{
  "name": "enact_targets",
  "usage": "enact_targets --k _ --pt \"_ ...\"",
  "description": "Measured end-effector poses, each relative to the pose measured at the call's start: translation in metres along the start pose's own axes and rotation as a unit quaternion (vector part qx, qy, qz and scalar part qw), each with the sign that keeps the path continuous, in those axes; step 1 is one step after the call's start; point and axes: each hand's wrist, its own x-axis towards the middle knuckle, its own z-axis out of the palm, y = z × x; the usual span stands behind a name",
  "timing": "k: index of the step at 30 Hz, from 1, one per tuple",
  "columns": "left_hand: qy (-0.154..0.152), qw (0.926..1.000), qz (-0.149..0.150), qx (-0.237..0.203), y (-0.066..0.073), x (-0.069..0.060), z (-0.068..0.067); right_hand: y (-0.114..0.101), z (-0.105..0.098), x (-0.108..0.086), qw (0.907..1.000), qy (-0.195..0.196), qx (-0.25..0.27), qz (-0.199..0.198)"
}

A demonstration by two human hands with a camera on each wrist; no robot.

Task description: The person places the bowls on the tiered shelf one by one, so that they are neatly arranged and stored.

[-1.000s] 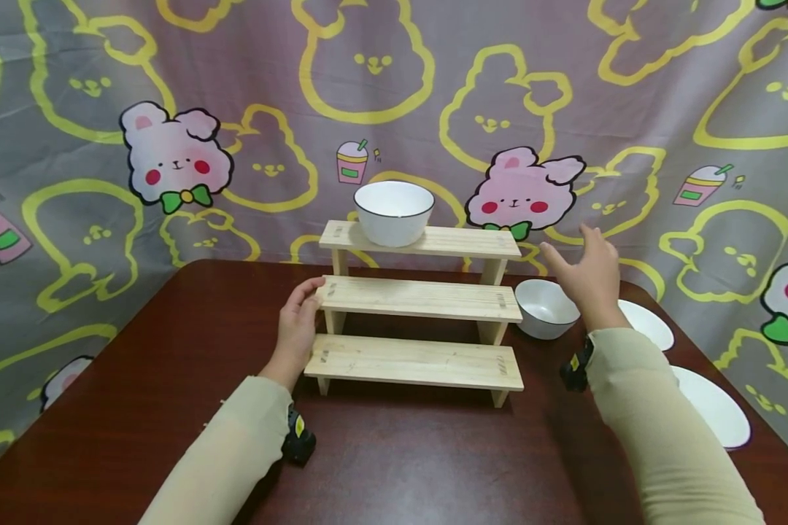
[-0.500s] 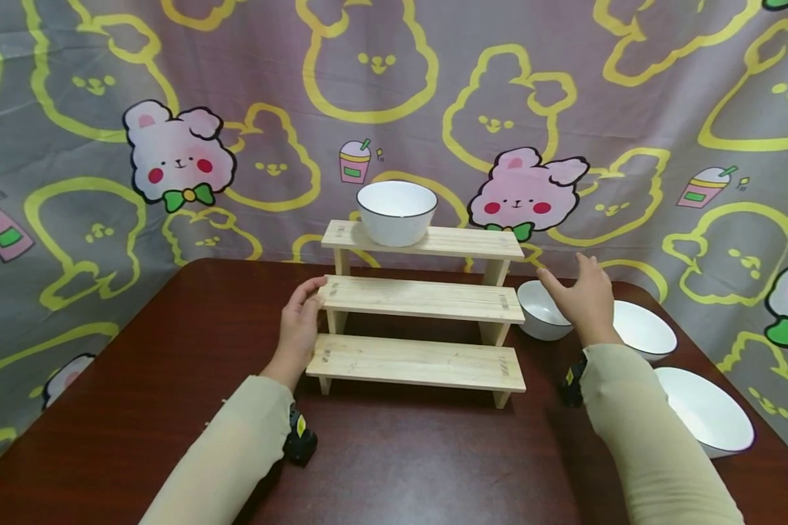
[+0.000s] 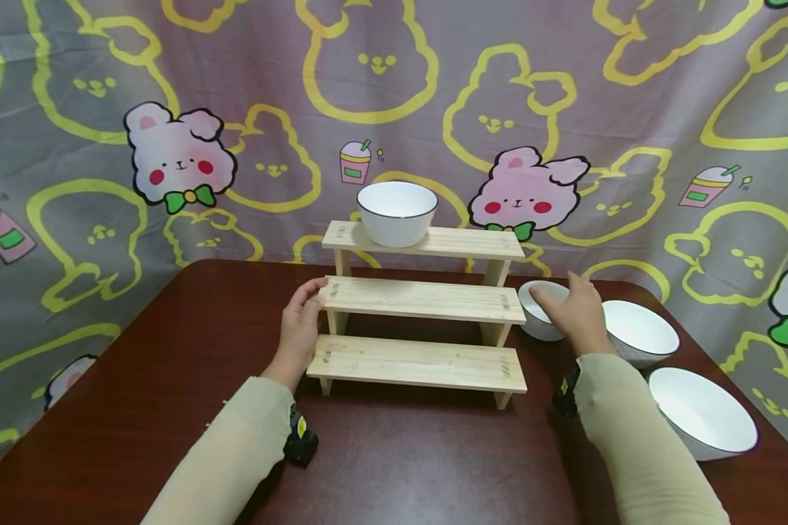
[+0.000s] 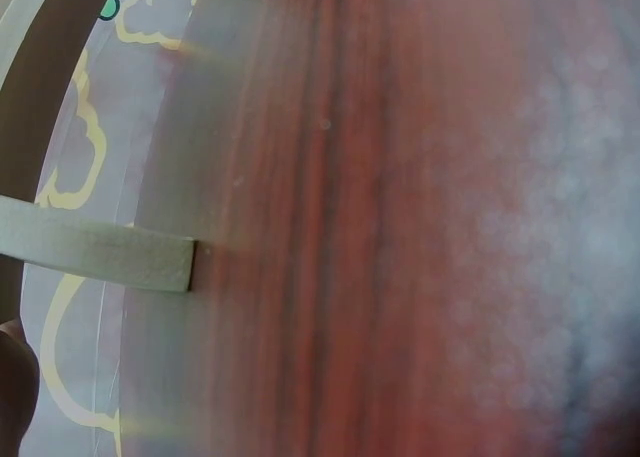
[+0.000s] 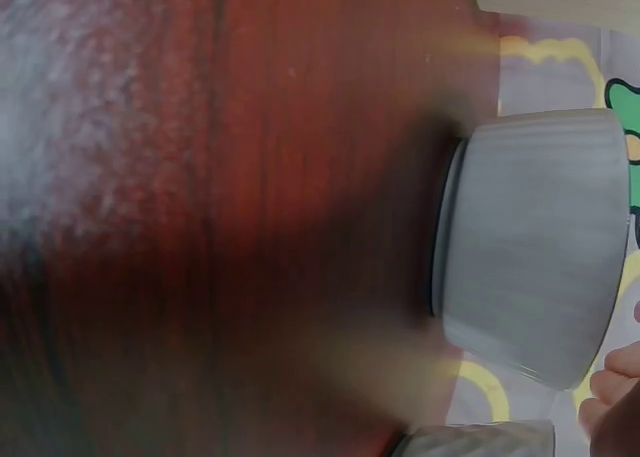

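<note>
My left hand (image 3: pixel 300 319) is at the left end of the middle board of a three-step wooden shelf (image 3: pixel 427 300), holding that end between thumb and fingers. A dark-rimmed white bowl (image 3: pixel 397 215) stands upright on the top board. To the right of the shelf, a smaller white bowl (image 3: pixel 537 321) sits on the table, and my right hand (image 3: pixel 581 313) is over its right side. The thumb spreads apart from the fingers, in front of the bowl's opening. In the right wrist view the bowl's ribbed side (image 5: pixel 535 242) faces the camera, with fingertips (image 5: pixel 608 385) near its rim.
Two more white bowls stand on the right of the table: one (image 3: pixel 640 329) just beside my right wrist, and a larger one (image 3: pixel 702 412) nearer the front. A patterned curtain (image 3: pixel 249 65) hangs behind the dark brown table (image 3: pixel 138 408).
My right hand has come down and slightly left, from above the table's far edge to the small bowl. The left hand stays at the shelf.
</note>
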Motion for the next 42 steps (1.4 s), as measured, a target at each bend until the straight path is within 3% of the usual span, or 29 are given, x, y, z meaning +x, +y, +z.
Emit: enact_targets --k 22,31,42 --pt "0.0 1.0 0.003 -0.001 -0.003 0.002 0.0 0.012 0.021 -0.002 0.9994 0.014 -0.032 0.005" --pt "0.0 0.9998 0.002 -0.018 -0.002 0.004 0.0 0.008 0.02 0.0 0.9981 0.016 -0.059 -0.004" --pt "0.002 0.9999 -0.008 -0.008 -0.002 0.002 0.001 0.007 0.023 0.001 0.9961 0.017 -0.087 0.005"
